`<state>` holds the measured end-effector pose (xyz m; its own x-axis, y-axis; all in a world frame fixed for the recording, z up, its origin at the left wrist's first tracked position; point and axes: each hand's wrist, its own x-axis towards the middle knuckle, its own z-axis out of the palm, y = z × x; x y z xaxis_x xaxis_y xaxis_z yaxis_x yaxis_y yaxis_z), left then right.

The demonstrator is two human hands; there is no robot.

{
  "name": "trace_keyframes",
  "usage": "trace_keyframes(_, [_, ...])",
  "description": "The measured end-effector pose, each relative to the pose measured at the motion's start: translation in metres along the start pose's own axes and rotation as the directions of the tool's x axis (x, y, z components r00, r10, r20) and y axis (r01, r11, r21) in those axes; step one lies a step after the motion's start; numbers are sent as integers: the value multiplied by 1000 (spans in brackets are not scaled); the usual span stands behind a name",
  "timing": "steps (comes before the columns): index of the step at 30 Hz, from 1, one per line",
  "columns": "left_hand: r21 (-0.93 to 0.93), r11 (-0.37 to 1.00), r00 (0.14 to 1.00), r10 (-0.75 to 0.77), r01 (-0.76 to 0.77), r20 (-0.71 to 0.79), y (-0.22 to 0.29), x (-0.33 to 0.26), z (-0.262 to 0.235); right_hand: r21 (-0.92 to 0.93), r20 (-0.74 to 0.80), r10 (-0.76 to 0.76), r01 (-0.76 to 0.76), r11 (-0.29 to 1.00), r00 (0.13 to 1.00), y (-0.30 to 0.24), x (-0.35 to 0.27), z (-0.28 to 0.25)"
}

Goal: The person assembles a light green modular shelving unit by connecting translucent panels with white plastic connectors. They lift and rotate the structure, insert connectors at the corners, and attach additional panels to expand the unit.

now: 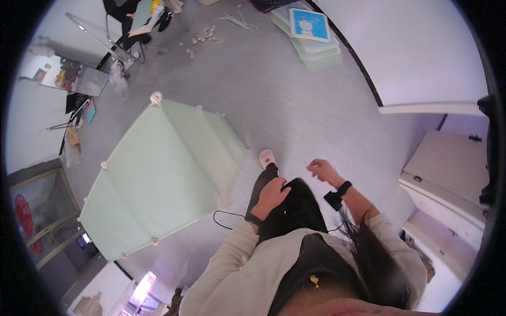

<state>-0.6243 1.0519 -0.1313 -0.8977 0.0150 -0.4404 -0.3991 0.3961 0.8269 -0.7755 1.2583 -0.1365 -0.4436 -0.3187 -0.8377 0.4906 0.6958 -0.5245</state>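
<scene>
My left hand point(271, 197) is over my dark-trousered left thigh, its fingers stretched out and the thumb apart, with nothing held. To the right and a little farther out, my right hand point(322, 171) hangs in the air beside my leg. Its fingers are loosely curled in, and I see nothing in them. On the left, nearest my left hand, a pale green panel cabinet point(158, 174) stands on the floor, built of sheets joined by white round connectors point(156, 98) at the corners. Neither hand touches it.
A stack of pale green panels point(319, 55) lies far right, topped by a blue picture panel point(309, 25). Loose white connectors point(206, 35) and thin white rods point(239, 21) lie on the floor at the back. White drawers point(448, 179) stand right; a metal-legged chair point(126, 31) stands far left.
</scene>
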Motion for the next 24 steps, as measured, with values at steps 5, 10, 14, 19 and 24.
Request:
trace_keyframes(5, [-153,973,981,-186,174,-64,21,46,-15,-194,-143,-124,95,976,982,-62,95,-106])
trace_keyframes(10, [-259,872,851,-474,416,-226,4,93,-9,-262,-113,-112,79,962,987,-103,253,-198])
trace_keyframes(14, [-353,663,600,-748,660,-283,-4,152,11,-556,-40,-300,228,800,953,-131,422,-258])
trace_keyframes(19, [-430,539,477,-842,724,-253,43,263,26,-549,26,-119,114,828,993,-166,560,-334])
trace_keyframes(24, [-650,548,635,-762,526,-129,73,362,24,-638,40,-268,231,735,963,-156,625,-376])
